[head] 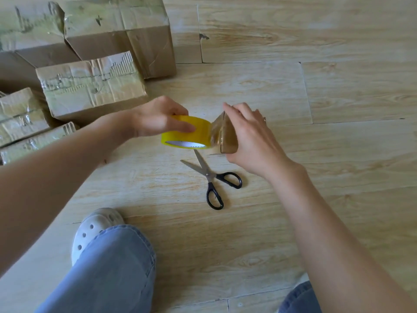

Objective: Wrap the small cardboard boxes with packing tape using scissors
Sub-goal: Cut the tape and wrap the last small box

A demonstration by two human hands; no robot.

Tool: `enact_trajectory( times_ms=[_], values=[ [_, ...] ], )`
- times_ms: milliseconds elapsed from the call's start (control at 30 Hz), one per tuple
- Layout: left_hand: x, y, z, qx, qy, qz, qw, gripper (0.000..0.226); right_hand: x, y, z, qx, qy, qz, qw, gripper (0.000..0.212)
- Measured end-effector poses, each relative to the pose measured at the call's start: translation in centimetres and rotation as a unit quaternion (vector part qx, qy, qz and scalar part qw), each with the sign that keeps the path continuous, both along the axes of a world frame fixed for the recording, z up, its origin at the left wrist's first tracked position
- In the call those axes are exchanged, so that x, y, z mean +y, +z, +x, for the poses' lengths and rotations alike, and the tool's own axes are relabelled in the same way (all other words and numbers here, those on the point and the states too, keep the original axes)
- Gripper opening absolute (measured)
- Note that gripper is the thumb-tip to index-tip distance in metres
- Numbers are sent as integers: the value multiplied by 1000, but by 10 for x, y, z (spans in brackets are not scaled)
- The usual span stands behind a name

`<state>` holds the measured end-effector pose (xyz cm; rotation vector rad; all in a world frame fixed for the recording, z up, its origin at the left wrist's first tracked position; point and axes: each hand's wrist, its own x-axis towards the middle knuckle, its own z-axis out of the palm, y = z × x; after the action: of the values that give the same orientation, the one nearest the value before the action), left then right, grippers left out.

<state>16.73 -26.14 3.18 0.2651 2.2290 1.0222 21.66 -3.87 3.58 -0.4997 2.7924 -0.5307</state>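
Note:
My left hand (155,119) grips a yellow roll of packing tape (187,134) held above the floor. My right hand (250,138) holds a small cardboard box (225,136) right beside the roll. A short stretch of clear tape runs from the roll onto the box's near face. Black-handled scissors (212,179) lie with blades apart on the wooden floor just below the box, touched by neither hand.
Several taped cardboard boxes (90,86) are piled at the upper left, a larger one (117,30) behind them. My knee in blue jeans (108,267) and a white clog (94,227) are at the bottom left. Wooden floor (316,86) stretches to the right.

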Motion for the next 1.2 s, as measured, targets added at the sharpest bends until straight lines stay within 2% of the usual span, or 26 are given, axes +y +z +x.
enact_trajectory(
  times_ms=[67,133,233,333,533,633,700,933,1000,1100,1200],
  values=[
    [-10,8,-1,15,0,24,1000,34,3,-1,-3,-28,-36,-54,997,93],
    [-16,12,0,29,-4,54,998,45,7,-4,-3,-51,-59,-99,992,89],
    [-16,13,5,90,-32,42,995,61,14,-11,-1,-72,-86,-141,984,87],
    [-16,16,7,109,-13,63,992,59,21,-16,0,-91,-107,-190,972,87],
    [-23,18,3,108,9,-14,994,77,17,-29,5,-130,-127,-258,949,86],
    [-22,16,4,187,-46,-95,977,85,24,-38,10,-133,-142,-282,940,84],
    [-23,18,4,230,-86,-125,961,84,31,-43,15,-142,-150,-288,935,87],
    [-8,18,5,235,-121,-57,963,77,56,-53,23,-145,-167,-268,938,92],
    [-9,15,4,268,-131,-101,949,75,58,-53,22,-148,-165,-258,940,91],
    [-14,7,5,305,-177,-220,909,65,56,-52,16,-158,-157,-245,944,95],
    [-14,4,9,293,-171,-201,919,64,59,-52,12,-170,-152,-243,943,96]
  ],
)
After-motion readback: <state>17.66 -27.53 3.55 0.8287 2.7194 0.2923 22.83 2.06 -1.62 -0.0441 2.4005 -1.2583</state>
